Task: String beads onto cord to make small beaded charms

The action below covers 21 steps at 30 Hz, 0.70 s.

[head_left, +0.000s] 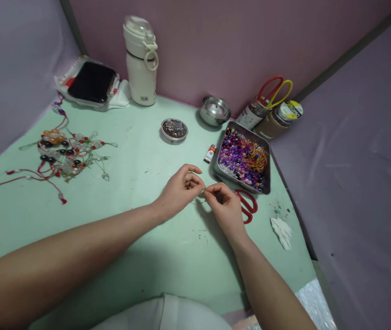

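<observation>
My left hand and my right hand meet over the middle of the pale green table. Each pinches with thumb and forefinger at a thin cord, whose fine loop shows just below the fingertips. Something tiny sits where the fingertips meet, too small to name. Red-handled scissors lie beside my right hand, partly hidden by it. Behind the hands is a metal tray of purple and mixed beads with a tangle of orange thread.
Beaded strings lie at left. Behind stand a phone on a package, a cream bottle, a round tin, a steel bowl and jars. A small box and crumpled tissue lie nearer.
</observation>
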{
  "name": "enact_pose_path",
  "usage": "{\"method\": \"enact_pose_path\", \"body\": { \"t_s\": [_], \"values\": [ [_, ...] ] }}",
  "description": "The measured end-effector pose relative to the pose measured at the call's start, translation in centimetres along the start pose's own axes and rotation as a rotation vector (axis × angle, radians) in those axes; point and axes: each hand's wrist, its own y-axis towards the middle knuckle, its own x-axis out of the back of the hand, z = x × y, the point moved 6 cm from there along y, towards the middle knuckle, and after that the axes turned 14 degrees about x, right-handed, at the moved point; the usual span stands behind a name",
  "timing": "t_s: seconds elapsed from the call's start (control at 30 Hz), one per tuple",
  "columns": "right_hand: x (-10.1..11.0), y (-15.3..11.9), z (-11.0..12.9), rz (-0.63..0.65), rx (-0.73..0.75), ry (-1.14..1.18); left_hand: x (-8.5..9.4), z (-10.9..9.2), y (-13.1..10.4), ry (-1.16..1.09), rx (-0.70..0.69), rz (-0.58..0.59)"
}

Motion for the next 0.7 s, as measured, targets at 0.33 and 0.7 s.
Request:
{"method": "enact_pose_path", "body": {
  "t_s": [0.33, 0.7],
  "values": [
    [0.43, 0.02, -0.36, -0.078, 0.006, 0.059, -0.52, 0.20, 0.02, 0.049, 0.015, 0.097],
    [0.78, 0.04, -0.76, -0.048, 0.050, 0.045, -0.30, 0.30, 0.32, -0.035, 0.079, 0.090]
  ]
}}
